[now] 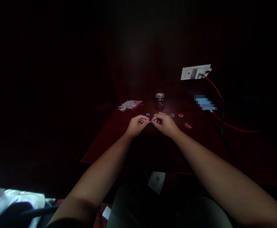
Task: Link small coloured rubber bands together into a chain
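My left hand (138,124) and my right hand (164,123) meet above the table, fingertips almost touching. Between them, both pinch a small bluish-grey elastic band (150,121), mostly hidden by the fingers. Just beyond the hands lies a spaced row of small rings: a pale blue band (148,115), a yellow band (155,115) partly covered by my right hand, a green band (172,115) and an orange band (181,115). To the right of my right hand is a little bunch of pink bands (188,125). A heap of mixed pastel bands (130,105) sits at the far left.
A clear round jar (160,96) stands at the back of the dark red table (105,142). At the right, a blurred-out phone (205,103) is joined by a red cable (233,128) to a charger in the wall socket (188,73). A dark cord (223,123) hangs there too.
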`<state>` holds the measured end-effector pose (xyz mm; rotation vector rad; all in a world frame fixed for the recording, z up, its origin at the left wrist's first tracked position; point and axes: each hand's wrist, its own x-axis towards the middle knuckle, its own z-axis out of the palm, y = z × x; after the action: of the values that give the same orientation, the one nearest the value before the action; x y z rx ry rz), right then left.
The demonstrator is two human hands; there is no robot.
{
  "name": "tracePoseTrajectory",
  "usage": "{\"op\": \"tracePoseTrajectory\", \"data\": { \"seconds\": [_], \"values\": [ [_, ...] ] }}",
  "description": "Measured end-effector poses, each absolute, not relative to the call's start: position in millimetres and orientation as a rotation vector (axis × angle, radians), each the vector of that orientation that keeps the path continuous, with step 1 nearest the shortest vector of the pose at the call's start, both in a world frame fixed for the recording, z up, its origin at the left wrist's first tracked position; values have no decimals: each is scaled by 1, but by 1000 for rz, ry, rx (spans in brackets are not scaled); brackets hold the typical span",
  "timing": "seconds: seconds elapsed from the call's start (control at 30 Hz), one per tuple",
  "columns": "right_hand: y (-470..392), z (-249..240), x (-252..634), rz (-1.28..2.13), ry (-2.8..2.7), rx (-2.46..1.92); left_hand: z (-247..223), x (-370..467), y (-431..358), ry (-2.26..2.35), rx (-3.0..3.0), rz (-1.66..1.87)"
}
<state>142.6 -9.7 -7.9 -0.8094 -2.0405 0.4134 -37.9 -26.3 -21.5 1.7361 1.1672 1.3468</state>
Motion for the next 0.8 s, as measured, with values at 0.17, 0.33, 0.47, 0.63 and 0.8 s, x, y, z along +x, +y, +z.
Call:
{"op": "tracePoseTrajectory", "data": {
  "seconds": [0.17,0.33,0.47,0.63,0.8],
  "values": [
    [-9,-9,144,485,-2022,-774,-18,-38,-29,1155,1801,1252],
    [-9,-10,145,529,-2016,-782,-19,-39,-29,1139,1817,1205],
    [-9,-10,145,508,-2034,-783,-19,-42,-28,1136,1815,1213],
    [-9,-9,147,482,-2056,-800,-16,-46,-27,1192,1880,1189],
    [-8,-9,146,461,-2079,-816,-14,-48,-27,1234,1899,1210]
  ]
}}
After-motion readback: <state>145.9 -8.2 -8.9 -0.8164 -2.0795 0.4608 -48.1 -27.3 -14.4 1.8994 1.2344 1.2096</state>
